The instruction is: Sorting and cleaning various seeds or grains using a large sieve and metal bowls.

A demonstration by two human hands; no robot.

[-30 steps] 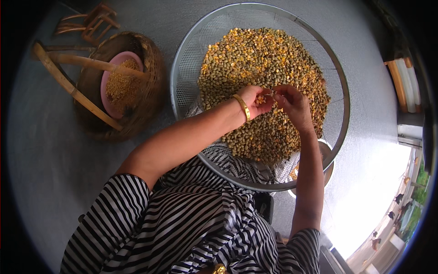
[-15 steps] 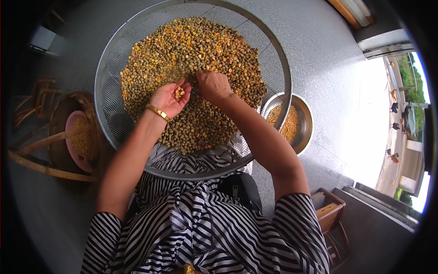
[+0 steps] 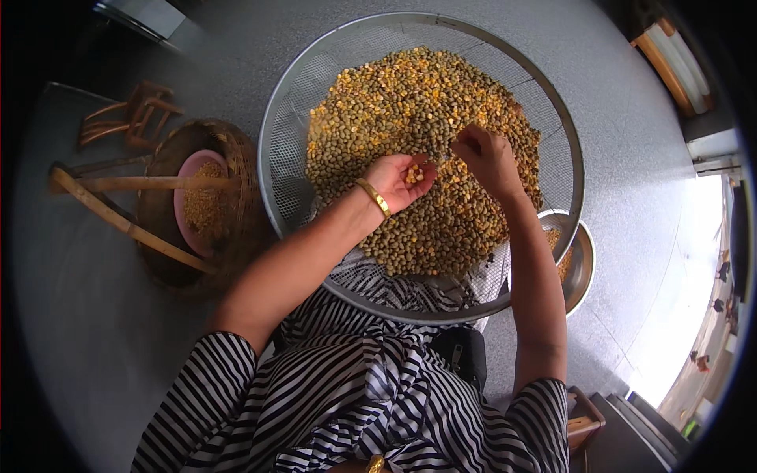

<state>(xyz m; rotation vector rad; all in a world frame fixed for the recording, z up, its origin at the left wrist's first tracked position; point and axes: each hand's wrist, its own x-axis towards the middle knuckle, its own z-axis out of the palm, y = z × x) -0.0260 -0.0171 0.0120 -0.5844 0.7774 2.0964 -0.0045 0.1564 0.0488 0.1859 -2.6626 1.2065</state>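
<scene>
Hold the cupped left hand (image 3: 393, 184) level around the yellow kernels (image 3: 415, 175), over the bean heap (image 3: 453, 236) in the round sieve (image 3: 284, 158); pick lightly with the curled right hand (image 3: 492, 164); cannot tell whether grasping anything.

The right hand (image 3: 490, 164) perhaps pinches something too small to tell; the sieve (image 3: 285, 142) partly hides a metal bowl (image 3: 583, 264).

Cupped yellow kernels (image 3: 414, 174), perhaps corn.
</scene>
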